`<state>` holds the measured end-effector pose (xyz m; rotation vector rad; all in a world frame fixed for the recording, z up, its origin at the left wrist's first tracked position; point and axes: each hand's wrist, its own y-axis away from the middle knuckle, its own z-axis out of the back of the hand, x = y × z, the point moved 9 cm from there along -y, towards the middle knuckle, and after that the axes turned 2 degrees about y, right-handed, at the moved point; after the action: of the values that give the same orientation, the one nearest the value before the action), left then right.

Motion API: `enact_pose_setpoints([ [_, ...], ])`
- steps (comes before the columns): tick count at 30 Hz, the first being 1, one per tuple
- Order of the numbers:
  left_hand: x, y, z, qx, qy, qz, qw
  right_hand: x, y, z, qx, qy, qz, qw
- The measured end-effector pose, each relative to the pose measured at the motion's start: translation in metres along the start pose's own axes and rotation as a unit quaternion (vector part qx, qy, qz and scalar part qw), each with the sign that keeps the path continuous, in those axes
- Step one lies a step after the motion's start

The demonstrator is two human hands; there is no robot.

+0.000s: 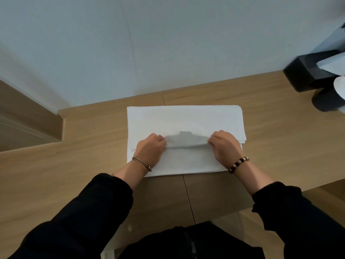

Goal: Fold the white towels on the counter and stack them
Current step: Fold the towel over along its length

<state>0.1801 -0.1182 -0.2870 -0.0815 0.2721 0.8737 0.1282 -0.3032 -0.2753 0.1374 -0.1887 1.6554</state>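
Observation:
A white towel (pixel 184 118) lies flat on the wooden counter (pixel 74 165) in front of me, partly folded, its upper layer ending in an edge across the middle. My left hand (pixel 151 146) grips that folded edge at its left end, fingers curled around it. At the right end of the same edge, my right hand (pixel 224 144) grips it too. Between the hands the edge is lifted slightly, and a small label shows in the shadow beneath it. The towel's lower layer reaches toward me under my wrists.
A black holder (pixel 306 71) with white paper or cloth in it stands at the counter's far right, next to a white round object (pixel 339 88) at the frame edge. A pale wall rises behind the counter. The counter's near edge drops off at lower right.

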Motion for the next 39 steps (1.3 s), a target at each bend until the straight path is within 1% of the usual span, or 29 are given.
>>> enact_pose_setpoints([
  [1,0.0,-0.001,-0.002,0.005,-0.006,-0.001,1.0,0.001,0.006,-0.001,0.0,0.004,0.001,1.0],
  [3,-0.005,-0.001,0.002,0.007,-0.008,-0.04,0.999,-0.003,0.017,-0.003,-0.005,-0.004,-0.022,1.0],
  [5,-0.011,0.002,0.006,0.004,-0.048,-0.083,0.995,-0.008,0.02,-0.006,-0.004,-0.018,-0.046,0.999],
  [7,-0.013,0.006,0.007,0.013,-0.095,-0.12,0.988,-0.007,0.017,-0.007,-0.001,-0.016,-0.045,0.999],
  [8,-0.011,0.008,0.006,0.031,-0.107,-0.122,0.986,-0.007,0.016,-0.008,0.005,-0.014,-0.043,0.999],
  [10,-0.003,0.007,0.007,0.036,-0.117,-0.114,0.986,-0.013,0.015,-0.012,0.026,-0.007,-0.06,0.998],
  [13,0.013,0.006,0.011,0.019,-0.096,-0.077,0.992,-0.021,0.014,-0.016,0.032,0.027,-0.093,0.995],
  [14,0.018,0.006,0.011,0.023,-0.088,-0.062,0.994,-0.023,0.011,-0.019,0.041,0.036,-0.1,0.993],
  [16,0.028,0.0,0.012,0.035,-0.064,-0.003,0.997,-0.027,-0.001,-0.022,0.078,0.057,-0.11,0.989],
  [17,0.031,-0.004,0.015,0.02,-0.054,0.016,0.998,-0.028,-0.008,-0.019,0.087,0.064,-0.109,0.988],
  [18,0.03,-0.007,0.024,-0.003,-0.032,0.019,0.999,-0.028,-0.015,-0.012,0.075,0.058,-0.108,0.99],
  [19,0.026,-0.009,0.036,-0.029,-0.015,0.005,0.999,-0.028,-0.02,0.001,0.041,0.045,-0.105,0.993],
  [21,0.018,-0.001,0.063,-0.103,-0.02,-0.028,0.994,-0.024,-0.02,0.033,-0.058,0.009,-0.079,0.995],
  [22,0.013,0.009,0.071,-0.129,-0.029,-0.056,0.99,-0.019,-0.013,0.046,-0.107,0.0,-0.055,0.993],
  [23,0.01,0.019,0.073,-0.136,-0.034,-0.076,0.987,-0.013,-0.003,0.053,-0.136,-0.001,-0.027,0.99],
  [24,0.011,0.028,0.067,-0.119,-0.021,-0.059,0.991,-0.008,0.01,0.053,-0.145,-0.004,-0.001,0.989],
  [26,0.026,0.043,0.041,-0.041,0.006,0.052,0.998,0.003,0.035,0.038,-0.134,-0.011,0.032,0.99],
  [27,0.03,0.051,0.021,0.001,0.005,0.086,0.996,0.008,0.046,0.027,-0.116,-0.007,0.035,0.993],
  [29,0.029,0.062,-0.002,0.051,0.045,0.092,0.994,0.01,0.058,0.004,-0.073,0.001,0.01,0.997],
  [30,0.019,0.064,0.0,0.043,0.044,0.044,0.997,0.008,0.059,-0.003,-0.06,-0.005,-0.007,0.998],
  [32,-0.004,0.072,0.008,0.002,0.012,-0.076,0.997,0.004,0.057,-0.006,-0.054,-0.015,-0.026,0.998],
  [33,-0.007,0.075,0.01,-0.007,0.004,-0.108,0.994,0.004,0.055,-0.005,-0.049,-0.018,-0.029,0.998],
  [35,-0.007,0.078,0.012,-0.028,0.015,-0.133,0.991,0.003,0.055,-0.004,-0.049,-0.033,-0.023,0.998],
  [36,-0.007,0.079,0.016,-0.043,0.028,-0.135,0.99,0.002,0.055,-0.001,-0.063,-0.045,-0.019,0.997],
  [39,-0.007,0.079,0.031,-0.126,0.057,-0.152,0.979,-0.001,0.058,0.013,-0.117,-0.074,-0.025,0.99],
])
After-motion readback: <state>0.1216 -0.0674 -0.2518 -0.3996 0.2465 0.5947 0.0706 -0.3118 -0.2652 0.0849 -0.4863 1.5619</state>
